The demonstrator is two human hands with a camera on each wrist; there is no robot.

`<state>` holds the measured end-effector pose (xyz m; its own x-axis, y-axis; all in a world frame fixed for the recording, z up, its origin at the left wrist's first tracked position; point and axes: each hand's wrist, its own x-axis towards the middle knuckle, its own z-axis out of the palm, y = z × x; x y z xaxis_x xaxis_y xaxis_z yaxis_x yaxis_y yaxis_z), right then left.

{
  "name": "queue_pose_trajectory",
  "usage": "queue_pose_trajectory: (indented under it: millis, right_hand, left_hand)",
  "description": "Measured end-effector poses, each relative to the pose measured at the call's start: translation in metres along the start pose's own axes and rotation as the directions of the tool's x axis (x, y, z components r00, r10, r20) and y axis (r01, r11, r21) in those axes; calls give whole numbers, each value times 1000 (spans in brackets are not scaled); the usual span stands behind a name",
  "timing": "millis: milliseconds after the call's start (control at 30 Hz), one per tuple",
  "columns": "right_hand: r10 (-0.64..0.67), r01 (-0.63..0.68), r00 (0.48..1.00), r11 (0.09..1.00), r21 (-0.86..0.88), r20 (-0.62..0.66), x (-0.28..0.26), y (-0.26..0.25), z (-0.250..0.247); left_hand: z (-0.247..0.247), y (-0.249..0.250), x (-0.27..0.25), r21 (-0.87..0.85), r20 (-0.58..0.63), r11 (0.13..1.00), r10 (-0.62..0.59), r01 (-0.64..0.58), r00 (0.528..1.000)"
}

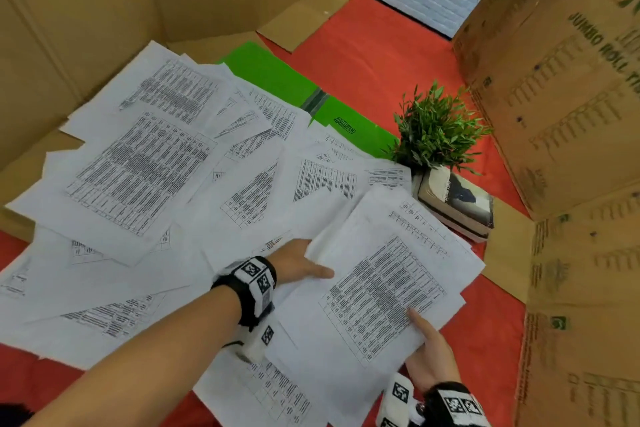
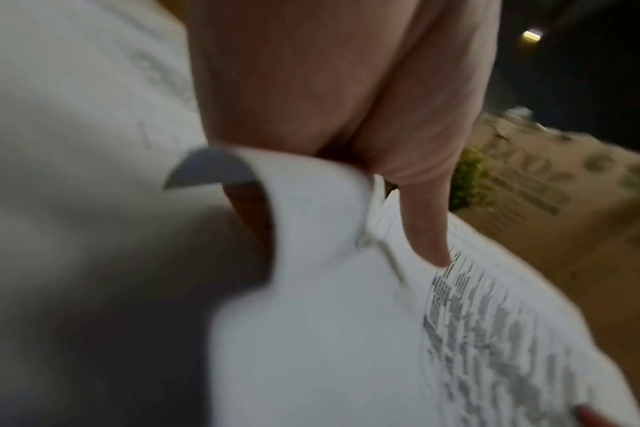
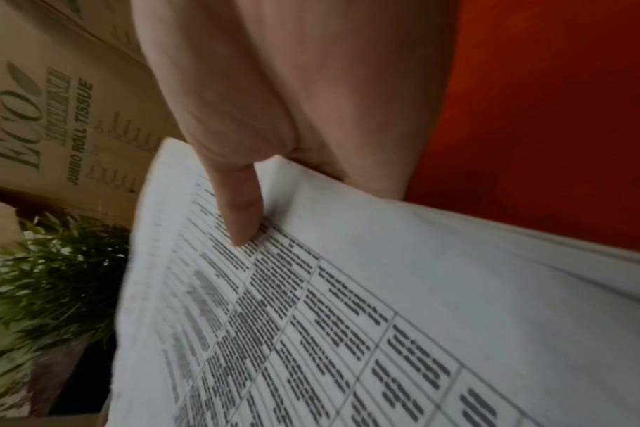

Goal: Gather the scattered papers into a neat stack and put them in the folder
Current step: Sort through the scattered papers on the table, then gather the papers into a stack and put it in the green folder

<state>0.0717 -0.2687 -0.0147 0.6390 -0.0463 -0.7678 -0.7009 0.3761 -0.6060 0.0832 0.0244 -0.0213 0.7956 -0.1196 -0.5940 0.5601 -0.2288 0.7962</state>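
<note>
The papers (image 1: 384, 291) are thin matt white printer sheets with black printed tables, bending softly at the edges. The folder (image 1: 277, 76) far behind them is smooth bright green card or plastic with a slight sheen. The boxes (image 1: 561, 87) are matt brown corrugated cardboard with green print. The surface (image 1: 374, 55) beneath looks like matt red cloth. The plant (image 1: 436, 125) has green leaves, possibly plastic.

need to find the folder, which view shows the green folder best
The head view: the green folder lies open on the red cloth, partly under the papers. Neither wrist view shows it; they show only hands gripping sheets.
</note>
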Motion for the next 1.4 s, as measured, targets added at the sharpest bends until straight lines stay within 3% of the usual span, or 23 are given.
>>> queue_pose_trajectory:
  millis: [100,167,267,367,467,600,667,767,900,1000,1033,1067,1167,1233,1300,1333,1400]
  right_hand:
    - [-20,20,1000,998,-56,0,0,-4,5]
    - [-16,16,1000,996,-89,2,0,-6,7]
    - [-10,12,1000,993,-121,18,-8,-14,13]
    - [-188,199,978,969,-147,88,-25,-35,30]
    - [-376,422,894,889,-175,245,-64,-64,64]
    - [-573,646,726,758,-90,381,-108,-94,96]
    - [-654,729,643,683,-55,398,-120,-99,107]
    - [-738,806,572,586,-81,357,-123,-91,119]
    - [-743,801,599,545,-248,299,-100,-59,117]
    - [-749,781,612,519,-349,255,-85,-47,109]
    - [-780,791,582,478,-382,229,-86,-50,110]
    - [-824,817,519,400,-415,226,-88,-55,110]
    - [-915,879,226,44,-475,334,-97,-73,116]
    - [-874,831,119,-171,-529,471,-100,-81,118]
    - [-775,742,116,-348,-573,621,-101,-84,117]
    - [-748,733,131,-368,-571,651,-99,-83,115]
    - [-763,777,158,-296,-556,627,-97,-82,111]
  left_hand:
    - [17,0,-8,-140,134,985,-77,96,988]
    - [26,1,-12,-215,166,973,-46,81,985]
    - [27,5,-19,-316,143,947,-10,55,990]
    - [11,9,-21,-240,58,970,42,-26,997]
    - [-10,29,-33,-222,-83,968,101,-117,991]
    - [-27,72,-67,-363,-169,845,354,-392,920]
    - [-29,92,-84,-369,-227,782,448,-502,865]
    - [-28,104,-95,-347,-306,722,516,-599,800]
    - [-26,82,-90,-324,-441,704,478,-632,760]
    - [-23,64,-80,-300,-475,735,437,-608,764]
    - [-23,62,-79,-295,-477,736,439,-610,761]
    - [-22,63,-79,-289,-480,735,443,-614,757]
    - [-21,69,-77,-273,-481,729,462,-628,745]
    - [-22,71,-73,-282,-485,726,456,-627,746]
    - [-23,71,-69,-297,-488,735,433,-610,758]
    - [-24,70,-67,-299,-481,744,423,-598,768]
    - [-23,70,-63,-315,-449,763,404,-565,797]
